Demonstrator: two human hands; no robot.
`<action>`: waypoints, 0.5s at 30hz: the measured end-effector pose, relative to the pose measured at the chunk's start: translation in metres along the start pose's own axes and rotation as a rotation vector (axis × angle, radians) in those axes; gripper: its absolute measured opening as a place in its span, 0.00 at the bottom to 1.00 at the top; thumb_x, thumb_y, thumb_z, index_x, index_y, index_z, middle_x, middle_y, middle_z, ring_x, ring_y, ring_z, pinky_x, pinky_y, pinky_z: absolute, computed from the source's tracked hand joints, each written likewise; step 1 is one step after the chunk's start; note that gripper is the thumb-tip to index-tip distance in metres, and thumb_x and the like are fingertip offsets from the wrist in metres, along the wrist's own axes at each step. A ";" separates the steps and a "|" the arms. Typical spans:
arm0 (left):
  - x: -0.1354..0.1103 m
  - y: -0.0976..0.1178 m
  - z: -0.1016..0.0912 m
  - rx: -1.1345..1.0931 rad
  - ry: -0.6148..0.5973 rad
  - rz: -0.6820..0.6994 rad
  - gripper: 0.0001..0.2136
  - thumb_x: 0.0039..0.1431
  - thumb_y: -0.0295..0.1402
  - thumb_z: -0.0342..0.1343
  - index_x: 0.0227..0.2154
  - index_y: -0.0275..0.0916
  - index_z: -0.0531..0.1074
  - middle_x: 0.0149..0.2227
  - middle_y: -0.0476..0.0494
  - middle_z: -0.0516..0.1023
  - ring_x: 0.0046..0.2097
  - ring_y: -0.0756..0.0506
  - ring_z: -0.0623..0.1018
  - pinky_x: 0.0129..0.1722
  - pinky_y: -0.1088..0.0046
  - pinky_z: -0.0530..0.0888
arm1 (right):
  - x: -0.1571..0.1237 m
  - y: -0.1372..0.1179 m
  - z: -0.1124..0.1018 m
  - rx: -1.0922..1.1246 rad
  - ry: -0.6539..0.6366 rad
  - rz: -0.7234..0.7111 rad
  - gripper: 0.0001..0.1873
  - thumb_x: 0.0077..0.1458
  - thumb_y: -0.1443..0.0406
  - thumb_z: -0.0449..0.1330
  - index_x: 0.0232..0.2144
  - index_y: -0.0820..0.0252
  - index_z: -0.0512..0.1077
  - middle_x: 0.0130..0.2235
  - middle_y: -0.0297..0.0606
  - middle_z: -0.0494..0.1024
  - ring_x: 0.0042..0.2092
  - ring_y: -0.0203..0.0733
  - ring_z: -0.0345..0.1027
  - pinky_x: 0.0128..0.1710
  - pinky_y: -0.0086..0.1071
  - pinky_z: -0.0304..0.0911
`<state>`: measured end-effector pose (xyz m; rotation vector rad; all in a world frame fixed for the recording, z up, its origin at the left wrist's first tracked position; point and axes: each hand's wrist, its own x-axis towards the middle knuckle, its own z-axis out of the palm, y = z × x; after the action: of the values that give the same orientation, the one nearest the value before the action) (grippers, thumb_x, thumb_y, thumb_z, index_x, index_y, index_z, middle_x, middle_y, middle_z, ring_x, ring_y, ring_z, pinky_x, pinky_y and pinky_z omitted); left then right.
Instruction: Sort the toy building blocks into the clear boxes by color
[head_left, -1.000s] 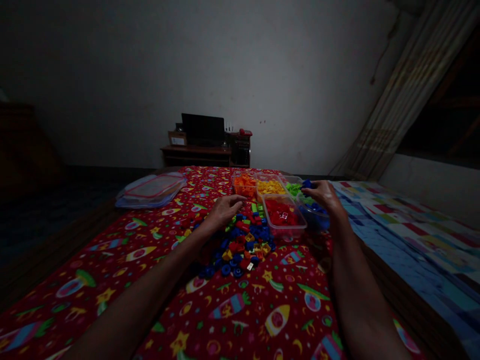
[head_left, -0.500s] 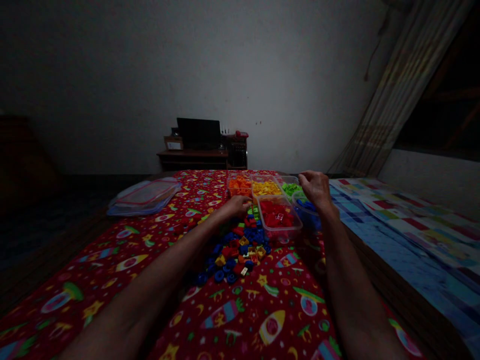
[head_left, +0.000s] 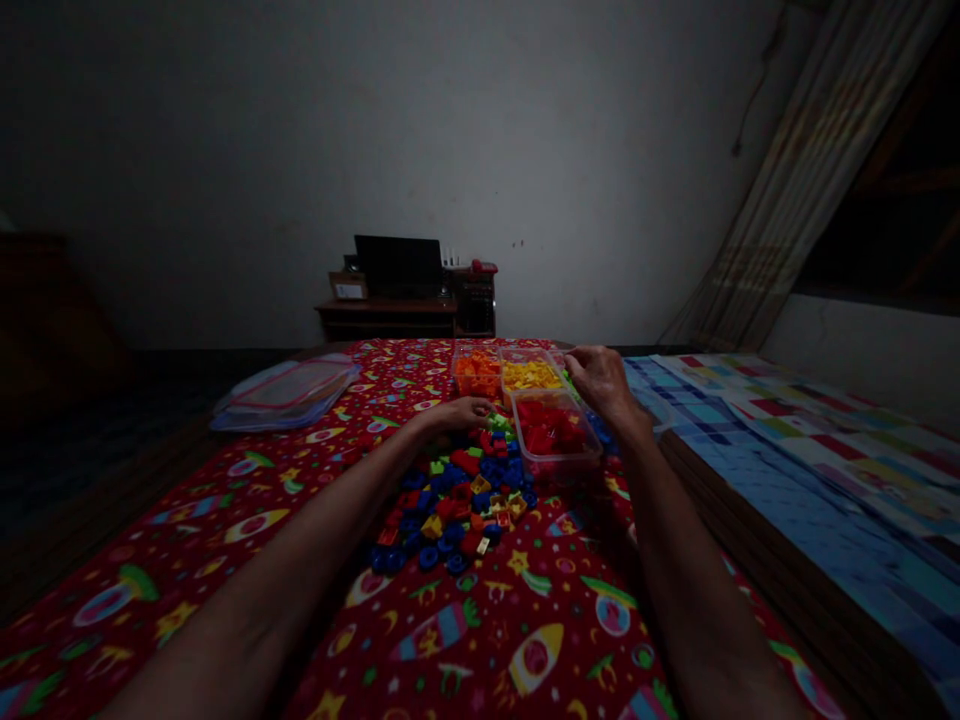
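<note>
My left hand (head_left: 463, 411) is at the far edge of a mixed pile of plastic toy bricks (head_left: 454, 495), its fingers curled together near some green bricks (head_left: 501, 424). Whatever those fingers hold is too dark and small to name. My right hand (head_left: 598, 378) is over the green and blue containers with its fingers pinched, and hides most of both. Left of it stand clear tubs of red bricks (head_left: 551, 430), yellow bricks (head_left: 531, 376) and orange bricks (head_left: 478, 371). A few blue bricks (head_left: 600, 428) show under my right wrist.
Clear plastic lids (head_left: 285, 393) lie stacked on the left of the red patterned cloth (head_left: 450, 650). To the right is a blue checked bedspread (head_left: 780, 470). A monitor (head_left: 399, 267) stands on a low desk (head_left: 386, 318) by the far wall.
My right hand has moved left and slightly down, from the right of the green container to over it. My left hand has drawn back left, away from the red tub.
</note>
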<state>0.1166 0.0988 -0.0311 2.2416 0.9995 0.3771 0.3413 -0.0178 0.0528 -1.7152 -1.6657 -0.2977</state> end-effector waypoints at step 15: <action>-0.026 -0.009 0.001 -0.299 0.213 -0.057 0.11 0.39 0.35 0.60 0.24 0.37 0.67 0.19 0.55 0.70 0.22 0.52 0.70 0.23 0.77 0.68 | -0.011 -0.027 0.029 -0.035 -0.218 -0.108 0.15 0.57 0.65 0.50 0.32 0.61 0.76 0.35 0.46 0.79 0.35 0.40 0.70 0.34 0.29 0.58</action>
<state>0.0942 0.0836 -0.0379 1.9290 1.0369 0.7027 0.3058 -0.0103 0.0340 -1.7376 -1.9253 -0.1963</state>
